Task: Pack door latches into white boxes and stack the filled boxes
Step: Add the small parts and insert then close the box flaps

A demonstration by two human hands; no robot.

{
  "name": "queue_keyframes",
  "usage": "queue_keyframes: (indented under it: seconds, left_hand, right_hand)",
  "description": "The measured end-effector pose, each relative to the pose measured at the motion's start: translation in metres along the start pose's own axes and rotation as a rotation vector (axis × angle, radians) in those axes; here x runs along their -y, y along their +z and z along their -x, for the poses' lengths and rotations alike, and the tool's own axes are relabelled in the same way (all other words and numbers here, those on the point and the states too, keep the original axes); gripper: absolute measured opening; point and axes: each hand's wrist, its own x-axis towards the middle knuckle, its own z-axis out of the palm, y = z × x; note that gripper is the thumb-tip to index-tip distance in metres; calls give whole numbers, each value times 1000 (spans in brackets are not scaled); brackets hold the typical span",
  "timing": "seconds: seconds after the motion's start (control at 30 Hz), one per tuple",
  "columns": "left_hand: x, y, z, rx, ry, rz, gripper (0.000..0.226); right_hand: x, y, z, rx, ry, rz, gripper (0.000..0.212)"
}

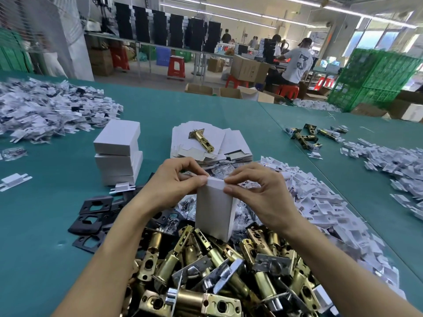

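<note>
A wide table with a teal-green cover (57, 225) fills most of the view. On its left side lies a broad heap of small white plastic pieces (45, 110), and a second heap of the same white pieces (325, 202) runs along the right side, close to the person.

At the near edge, between the two forearms, there is a big pile of brass-coloured metal door latches (217, 275), some of them with silver face plates. To the left of this pile several flat black metal plates with square openings (91, 216) lie spread on the cover.

Farther back in the middle is a stack of flat, unfolded white cardboard cartons (233, 138), and one single brass latch (201, 139) lies on top of it. To the left of it stands a stack of closed white boxes (117, 154), a little uneven.

One small white cardboard box (215, 213) stands upright on its short end, with its bottom resting at the far edge of the latch pile. Its top is closed. It is not possible to see what is inside.

The left hand (174, 181) pinches the top left corner of this box between thumb and forefinger, with the other fingers curled. The right hand (254, 191) pinches the top right corner in the same way.

Far to the right, a few more brass latches (306, 136) lie apart on the cover.
</note>
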Motion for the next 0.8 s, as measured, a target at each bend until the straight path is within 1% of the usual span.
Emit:
queue_keyframes:
  seconds: [0.07, 0.17, 0.23, 0.3, 0.37, 0.43, 0.57, 0.63, 0.77, 0.8]
  left_hand:
    - [1, -2, 0, 21, 0, 27, 13]
    - [1, -1, 3, 127, 2, 18, 32]
    - [1, 1, 3, 119, 13, -26, 42]
    - [1, 2, 2, 103, 25, -31, 46]
    - [1, 2, 2, 100, 29, -13, 45]
    - [2, 0, 2, 113, 31, 6, 40]
    - [4, 1, 3, 147, 21, 77, 34]
    - [5, 4, 3, 143, 20, 75, 31]
    - [11, 2, 0, 143, 43, 97, 28]
    - [12, 1, 0, 145, 51, 96, 28]
  right_hand:
    - [1, 0, 0, -6, -5, 19, 13]
    - [2, 4, 0, -49, 16, 69, 15]
    - [3, 6, -2, -99, 68, 50, 13]
    - [5, 7, -5, -151, 126, 3, 14]
    - [8, 10, -6, -159, 128, 60, 14]
    - [10, 13, -4, -138, 83, 115, 11]
    - [3, 11, 7, -19, -33, 141, 9]
    - [-3, 9, 10, 25, -28, 134, 15]
    - [-7, 7, 11, 138, 32, 103, 41]
    - [-8, 7, 11, 160, 42, 100, 42]
